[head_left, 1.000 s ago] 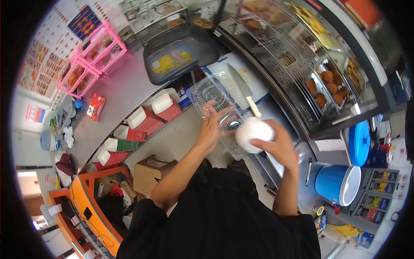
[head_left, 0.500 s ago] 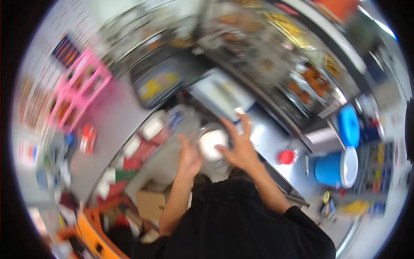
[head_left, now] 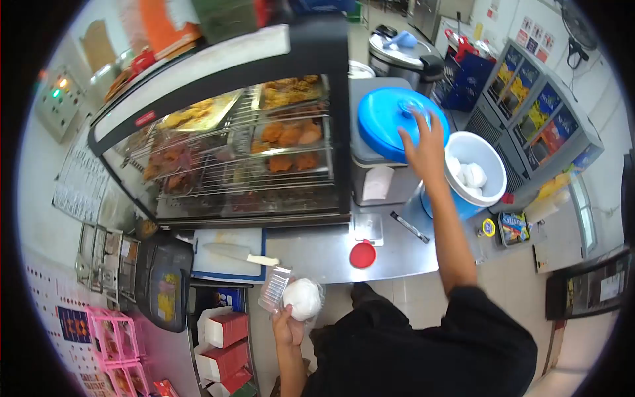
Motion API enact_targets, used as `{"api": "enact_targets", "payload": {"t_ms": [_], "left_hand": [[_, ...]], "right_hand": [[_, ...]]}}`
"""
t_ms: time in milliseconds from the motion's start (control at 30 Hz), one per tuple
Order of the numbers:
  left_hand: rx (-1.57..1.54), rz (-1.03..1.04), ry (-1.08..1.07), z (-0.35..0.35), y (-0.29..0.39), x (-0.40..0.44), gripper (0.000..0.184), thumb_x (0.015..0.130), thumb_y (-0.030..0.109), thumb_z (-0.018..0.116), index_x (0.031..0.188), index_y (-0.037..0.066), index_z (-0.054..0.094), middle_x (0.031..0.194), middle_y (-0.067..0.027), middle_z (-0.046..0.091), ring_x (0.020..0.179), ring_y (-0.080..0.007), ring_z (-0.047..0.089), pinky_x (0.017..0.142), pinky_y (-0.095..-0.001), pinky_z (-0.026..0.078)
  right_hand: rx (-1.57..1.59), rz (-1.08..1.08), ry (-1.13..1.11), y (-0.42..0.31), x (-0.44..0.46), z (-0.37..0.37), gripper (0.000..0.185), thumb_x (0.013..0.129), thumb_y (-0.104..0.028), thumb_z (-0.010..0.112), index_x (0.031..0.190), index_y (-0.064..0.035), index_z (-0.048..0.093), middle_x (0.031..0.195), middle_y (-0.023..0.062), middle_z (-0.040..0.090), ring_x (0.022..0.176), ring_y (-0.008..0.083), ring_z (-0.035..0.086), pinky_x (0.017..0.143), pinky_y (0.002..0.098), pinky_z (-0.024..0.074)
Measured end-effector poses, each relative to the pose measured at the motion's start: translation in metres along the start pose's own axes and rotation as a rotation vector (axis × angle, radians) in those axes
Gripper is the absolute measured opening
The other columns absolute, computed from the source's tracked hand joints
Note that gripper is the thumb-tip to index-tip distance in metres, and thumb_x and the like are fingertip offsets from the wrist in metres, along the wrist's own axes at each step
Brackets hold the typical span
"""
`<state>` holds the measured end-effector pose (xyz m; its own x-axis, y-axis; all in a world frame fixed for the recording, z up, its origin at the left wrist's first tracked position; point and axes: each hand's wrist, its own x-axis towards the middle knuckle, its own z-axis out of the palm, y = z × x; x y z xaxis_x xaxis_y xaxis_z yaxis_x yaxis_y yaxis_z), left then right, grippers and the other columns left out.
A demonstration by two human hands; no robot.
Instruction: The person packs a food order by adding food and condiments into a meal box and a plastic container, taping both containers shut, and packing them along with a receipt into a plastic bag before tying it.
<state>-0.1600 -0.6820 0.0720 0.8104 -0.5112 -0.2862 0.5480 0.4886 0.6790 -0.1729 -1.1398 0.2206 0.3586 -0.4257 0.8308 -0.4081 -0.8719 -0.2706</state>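
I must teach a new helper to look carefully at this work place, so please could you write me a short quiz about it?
1. True or false: the blade of the knife is over the cutting board.
2. Fill the gap: the left hand holds a clear container with a round, ____ item in it.
3. Which hand is at the blue lid? A) left hand B) right hand C) neither

Key: 1. true; 2. white; 3. B

Worktop [head_left: 331, 258]: metal, smooth, reflective. Blue lid [head_left: 390, 126]: plastic, smooth, glossy. Container [head_left: 272, 286]: clear plastic, ridged, shiny. Knife [head_left: 225, 251]: metal blade, pale, smooth handle. Rack [head_left: 211, 173] in the display case: bare metal wire. Black sleeve [head_left: 489, 317]: cloth, matt.
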Motion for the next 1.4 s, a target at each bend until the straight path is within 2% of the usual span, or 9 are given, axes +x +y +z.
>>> {"api": "enact_targets", "payload": {"t_ms": [233,633,867,967,1033,1133,1233,1300,1400], "left_hand": [[0.039,0.109,-0.133,0.064,-0.026,0.026,0.095,0.078,0.028,0.074,0.154,0.018,0.017,0.15,-0.0166,0.034,0.133,-0.0373,0.042,0.102,-0.0526,0.045],[-0.297,0.011,-0.424,0.065,-0.026,0.047,0.083,0.087,0.06,0.057,0.153,0.02,0.027,0.158,-0.0077,0.025,0.144,-0.0341,0.026,0.115,-0.0564,0.025],[-0.222,0.094,-0.281,0.016,0.018,0.01,0.073,0.089,0.037,0.055,0.153,0.021,0.024,0.155,-0.0122,0.031,0.141,-0.0341,0.032,0.113,-0.0552,0.03],[-0.224,0.216,-0.056,-0.032,0.057,-0.032,0.082,0.082,0.026,0.064,0.153,0.022,0.022,0.152,-0.0125,0.033,0.139,-0.0329,0.035,0.112,-0.0535,0.032],[-0.291,0.345,0.029,-0.059,0.091,-0.057,0.085,0.08,0.016,0.068,0.152,0.022,0.023,0.15,-0.0111,0.035,0.137,-0.0309,0.037,0.112,-0.0518,0.032],[-0.351,0.508,0.1,-0.104,0.134,-0.099,0.081,0.082,0.008,0.065,0.151,0.02,0.025,0.148,-0.011,0.036,0.136,-0.0301,0.039,0.112,-0.0504,0.034],[-0.393,0.64,0.172,-0.16,0.158,-0.14,0.078,0.084,0.004,0.061,0.151,0.019,0.024,0.148,-0.0114,0.036,0.136,-0.0297,0.038,0.111,-0.0496,0.035],[-0.472,0.704,0.298,-0.208,0.167,-0.158,0.075,0.082,0.001,0.062,0.148,0.014,0.027,0.145,-0.011,0.039,0.132,-0.029,0.043,0.108,-0.0472,0.038],[-0.232,0.797,0.696,-0.269,0.165,-0.182,0.071,0.082,0.001,0.066,0.144,0.011,0.032,0.138,-0.0113,0.043,0.126,-0.0277,0.047,0.104,-0.0448,0.042]], "right_hand": [[-0.062,-0.078,-0.489,0.121,0.058,0.058,0.056,0.08,-0.032,0.072,0.133,-0.0264,0.057,0.117,0.0235,0.058,0.113,0.0397,0.054,0.092,0.0483,0.046],[-0.421,0.426,-0.343,0.238,-0.048,-0.084,0.048,0.088,-0.033,0.065,0.134,-0.0284,0.056,0.108,0.0238,0.058,0.095,0.0406,0.063,0.081,0.0468,0.0511],[-0.306,0.106,-0.258,0.312,-0.096,-0.063,0.051,0.091,-0.024,0.062,0.139,-0.0083,0.051,0.122,0.0241,0.06,0.109,0.0393,0.058,0.096,0.0432,0.0431],[-0.632,0.502,-0.818,0.325,-0.054,-0.056,0.054,0.089,-0.031,0.063,0.138,-0.011,0.052,0.135,0.0228,0.052,0.12,0.0346,0.052,0.095,0.0465,0.045],[-0.741,0.01,-0.1,0.229,-0.051,-0.038,0.064,0.091,-0.041,0.062,0.146,-0.0157,0.041,0.145,0.0191,0.043,0.127,0.0426,0.045,0.101,0.0493,0.0415],[0.181,-0.059,0.009,-0.103,-0.086,-0.014,0.037,0.098,-0.021,0.056,0.127,0.0005,0.058,0.123,0.0199,0.061,0.113,0.0322,0.058,0.096,0.0445,0.0456],[0.992,-0.161,-0.775,-0.337,-0.215,0.026,0.022,0.095,-0.022,0.058,0.096,-0.0011,0.067,0.107,0.0132,0.063,0.095,0.0212,0.063,0.081,0.0306,0.0512],[1.488,0.257,-1.767,-0.466,-0.303,-0.002,0.052,0.1,-0.037,0.051,0.138,-0.0023,0.043,0.115,0.0135,0.06,0.089,0.0221,0.066,0.077,0.0349,0.0544],[1.43,0.473,-2.157,-0.561,-0.396,-0.011,0.057,0.098,-0.035,0.057,0.141,-0.0028,0.037,0.123,0.014,0.056,0.091,0.0243,0.066,0.078,0.0385,0.0584]]}}
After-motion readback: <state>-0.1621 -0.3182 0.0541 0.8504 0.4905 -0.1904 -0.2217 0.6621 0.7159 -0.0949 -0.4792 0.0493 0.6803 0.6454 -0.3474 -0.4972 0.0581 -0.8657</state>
